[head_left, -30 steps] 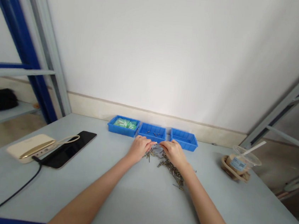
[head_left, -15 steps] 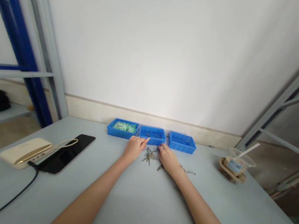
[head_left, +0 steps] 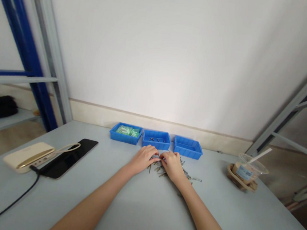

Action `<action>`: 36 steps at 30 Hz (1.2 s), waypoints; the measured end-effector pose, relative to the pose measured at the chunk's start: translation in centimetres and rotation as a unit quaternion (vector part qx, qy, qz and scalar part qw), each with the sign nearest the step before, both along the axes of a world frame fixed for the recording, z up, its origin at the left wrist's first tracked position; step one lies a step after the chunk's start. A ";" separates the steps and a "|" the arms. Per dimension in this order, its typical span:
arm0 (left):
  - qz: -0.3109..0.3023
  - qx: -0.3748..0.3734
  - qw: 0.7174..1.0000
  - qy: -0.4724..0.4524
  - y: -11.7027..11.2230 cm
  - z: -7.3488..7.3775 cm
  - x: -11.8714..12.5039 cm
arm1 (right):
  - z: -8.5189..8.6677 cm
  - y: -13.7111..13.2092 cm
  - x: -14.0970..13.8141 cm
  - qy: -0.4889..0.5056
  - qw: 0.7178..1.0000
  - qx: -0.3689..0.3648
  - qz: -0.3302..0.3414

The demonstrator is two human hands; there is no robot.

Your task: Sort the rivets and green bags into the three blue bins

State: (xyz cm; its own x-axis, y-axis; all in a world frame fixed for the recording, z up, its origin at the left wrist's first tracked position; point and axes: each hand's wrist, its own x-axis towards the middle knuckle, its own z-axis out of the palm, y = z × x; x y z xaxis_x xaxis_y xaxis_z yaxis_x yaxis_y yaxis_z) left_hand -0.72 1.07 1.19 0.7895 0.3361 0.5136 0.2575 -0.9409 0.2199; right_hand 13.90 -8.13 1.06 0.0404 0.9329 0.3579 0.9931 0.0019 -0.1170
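On the pale grey tabletop (head_left: pixel 91 211), a loose scatter of metal pins (head_left: pixel 183 172) is lying just in front of a blue plastic tray (head_left: pixel 156 140). The left hand (head_left: pixel 142 160) and right hand (head_left: pixel 170 166) are curling over the scatter, partly closed, their fingertips nearly meeting; whether either is gripping a pin, I cannot tell. A few pins are lying inside that tray, and green packets (head_left: pixel 124 130) are filling the tray beside it (head_left: pixel 125 138).

A bright, even light is spread over the white wall (head_left: pixel 170 58), soft shadow is cast on the tabletop (head_left: pixel 143 216), and the blue steel upright (head_left: pixel 25 43) is bowed by wide-angle distortion near the edge.
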 end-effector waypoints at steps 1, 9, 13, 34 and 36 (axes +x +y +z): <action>-0.010 0.014 1.000 0.017 -0.2 0.0 0.1 | 0.0 0.0 0.3 0.038 0.999 0.008 0.005; 0.028 0.059 0.998 -0.021 -0.7 0.9 0.0 | -0.1 0.4 1.4 0.381 0.917 0.046 0.106; -0.026 0.068 0.997 0.022 -0.8 1.2 -0.1 | -0.5 0.5 1.7 0.458 0.877 0.017 0.145; 0.012 0.044 0.997 0.066 -1.1 1.4 -0.1 | 1.7 -0.8 2.2 0.260 0.961 -0.016 0.088; 0.004 0.030 0.998 0.053 -1.1 1.2 -0.1 | 1.7 -0.8 2.2 0.266 0.959 -0.029 0.095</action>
